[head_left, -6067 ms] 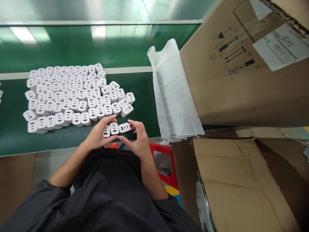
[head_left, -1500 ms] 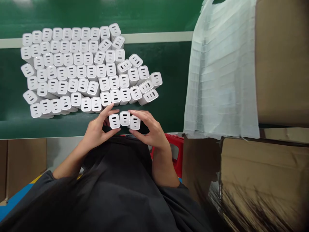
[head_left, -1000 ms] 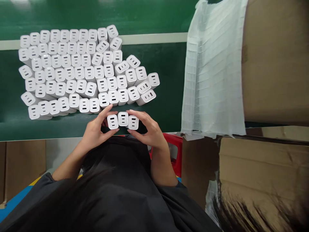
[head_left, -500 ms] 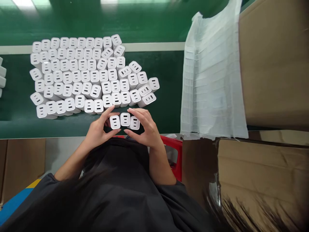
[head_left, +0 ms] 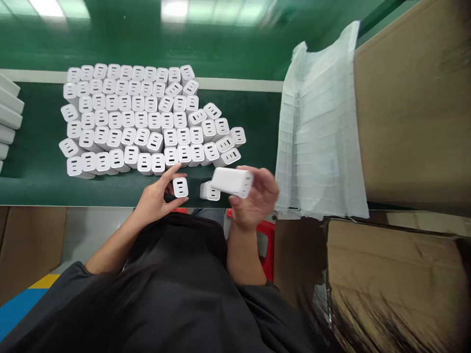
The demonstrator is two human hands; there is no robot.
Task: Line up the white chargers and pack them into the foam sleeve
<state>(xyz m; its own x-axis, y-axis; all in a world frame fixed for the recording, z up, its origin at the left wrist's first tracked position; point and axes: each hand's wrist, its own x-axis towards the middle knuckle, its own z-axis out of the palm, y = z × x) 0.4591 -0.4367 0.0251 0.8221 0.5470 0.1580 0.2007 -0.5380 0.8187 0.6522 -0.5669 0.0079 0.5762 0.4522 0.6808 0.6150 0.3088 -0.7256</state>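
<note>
In the head view my right hand (head_left: 257,193) is raised above the front of the table. It grips a white charger block (head_left: 230,181) lying sideways between thumb and fingers, its slotted end turned right. Another charger (head_left: 211,191) stands on the table just behind and below it, partly covered. My left hand (head_left: 160,198) curls its thumb and fingers around an upright charger (head_left: 180,187) near the front edge. Beyond both hands, many identical white chargers (head_left: 141,119) stand packed in rows, slotted ends up, a few of them tilted.
The green table (head_left: 253,113) carries a pale stripe (head_left: 239,84). More white pieces (head_left: 9,115) lie at the left edge. Translucent packing sheet (head_left: 320,132) drapes beside a cardboard box (head_left: 412,113) on the right. A red stool (head_left: 270,250) is below the table edge.
My right hand has lifted one charger from the group of three, moved right and tipped it sideways. My left hand stays around its charger. The view has shifted slightly.
</note>
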